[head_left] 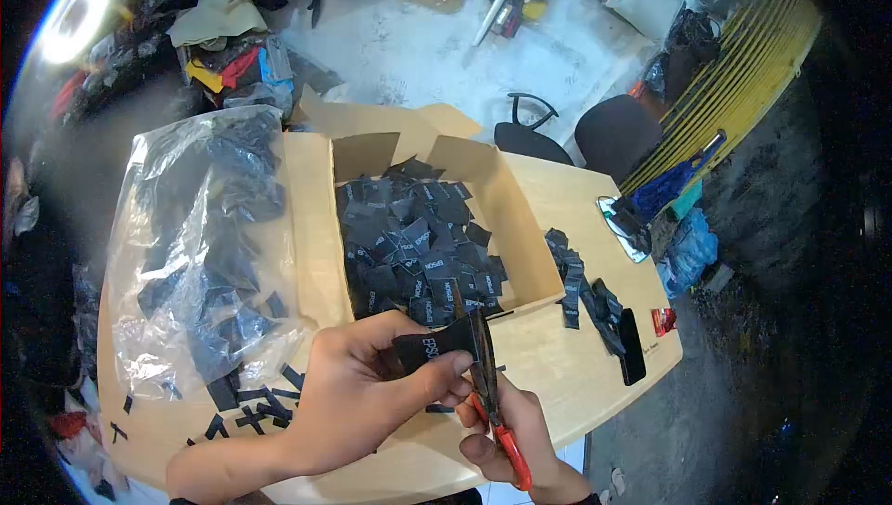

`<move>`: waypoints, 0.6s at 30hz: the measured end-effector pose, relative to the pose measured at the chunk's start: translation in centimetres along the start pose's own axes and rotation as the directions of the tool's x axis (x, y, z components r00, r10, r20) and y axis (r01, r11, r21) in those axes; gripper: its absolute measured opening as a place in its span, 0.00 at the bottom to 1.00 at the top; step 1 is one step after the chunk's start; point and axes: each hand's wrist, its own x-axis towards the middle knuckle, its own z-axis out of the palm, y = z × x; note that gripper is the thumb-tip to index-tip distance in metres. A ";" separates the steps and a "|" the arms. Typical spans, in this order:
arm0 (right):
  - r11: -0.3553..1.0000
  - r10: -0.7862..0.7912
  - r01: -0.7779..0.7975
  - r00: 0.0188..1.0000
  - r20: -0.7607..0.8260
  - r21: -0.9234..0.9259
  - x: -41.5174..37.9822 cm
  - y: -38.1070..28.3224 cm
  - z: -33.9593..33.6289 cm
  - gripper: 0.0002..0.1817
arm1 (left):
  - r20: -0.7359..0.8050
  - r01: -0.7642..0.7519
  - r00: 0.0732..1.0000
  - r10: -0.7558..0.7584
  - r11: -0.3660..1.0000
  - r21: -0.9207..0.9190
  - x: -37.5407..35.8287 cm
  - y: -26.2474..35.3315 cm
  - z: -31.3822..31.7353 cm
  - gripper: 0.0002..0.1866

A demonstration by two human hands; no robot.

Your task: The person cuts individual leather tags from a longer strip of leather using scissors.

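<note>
Between the thumb and fingers of my left hand (358,393) is a black fabric label (418,349) with white EPSON lettering. My right hand (520,431) grips red-handled scissors (506,445), their blades pointing away from me and lying at the label's right edge. Just beyond both hands stands an open cardboard box (525,226). Many similar black EPSON labels (427,245) are heaped inside it. Small black offcuts (265,407) are scattered on the table to the left of my left forearm.
A clear plastic bag (200,254) holding dark pieces covers the table's left side. To the right of the box lie black strips (569,277), a black phone (632,347) and a small red packet (663,321). Dark chairs (618,133) stand behind the wooden table (548,366).
</note>
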 end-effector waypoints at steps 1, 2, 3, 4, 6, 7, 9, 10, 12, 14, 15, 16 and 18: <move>1.000 0.000 0.000 1.000 0.001 0.000 0.0 0.0 0.0 0.26 | 0.000 0.008 1.000 -0.008 1.000 0.017 0.0 0.0 0.0 0.06; 1.000 0.014 -0.014 1.000 -0.001 0.005 0.0 0.0 0.0 0.26 | 0.000 0.016 1.000 -0.016 0.999 0.034 0.0 0.1 -0.1 0.06; 1.000 0.026 -0.026 1.000 -0.003 0.009 0.0 0.1 0.0 0.25 | 0.000 0.016 1.000 -0.016 0.999 0.033 0.0 0.0 -0.1 0.06; 1.000 0.027 -0.027 1.000 -0.003 0.009 0.0 0.1 0.1 0.25 | 0.004 0.013 1.000 -0.013 0.999 0.039 0.0 0.0 -0.1 0.05; 0.999 0.023 -0.022 0.999 -0.023 0.025 0.0 0.3 0.2 0.25 | 0.007 0.010 1.000 -0.010 0.999 0.045 0.1 -0.1 -0.1 0.05; 0.999 0.023 -0.023 0.999 -0.023 0.025 0.0 0.2 0.2 0.25 | 0.005 0.005 1.000 -0.005 0.999 0.035 0.1 -0.1 -0.1 0.05; 0.999 0.017 -0.017 1.000 -0.014 -0.040 0.0 -0.1 0.0 0.25 | 0.002 0.001 1.000 -0.001 1.000 0.026 0.1 -0.2 -0.1 0.05; 0.999 0.018 -0.018 1.000 -0.014 -0.040 0.0 -0.1 0.0 0.25 | 0.001 0.012 1.000 -0.012 1.000 0.023 0.1 -0.1 -0.1 0.05; 0.998 0.025 -0.026 1.000 -0.018 -0.050 0.0 -0.1 0.0 0.24 | 0.000 0.024 1.000 -0.024 1.000 0.020 0.1 -0.2 -0.1 0.05; 0.998 0.028 -0.030 0.999 -0.024 -0.050 0.0 -0.1 0.0 0.23 | 0.006 0.022 1.000 -0.022 1.000 0.014 0.1 -0.2 -0.2 0.05; 0.998 0.031 -0.032 0.999 -0.031 -0.051 0.1 -0.1 0.0 0.22 | 0.006 0.022 1.000 -0.022 1.000 0.014 0.1 -0.2 -0.2 0.05; 0.998 0.032 -0.033 0.999 -0.031 -0.051 0.1 -0.1 0.1 0.22 | 0.005 0.021 1.000 -0.022 0.999 0.042 0.1 -0.1 -0.2 0.05; 0.994 -0.026 0.019 0.998 -0.055 -0.110 0.2 0.2 0.2 0.22 | 0.003 0.021 1.000 -0.022 0.997 0.070 0.1 -0.2 -0.2 0.05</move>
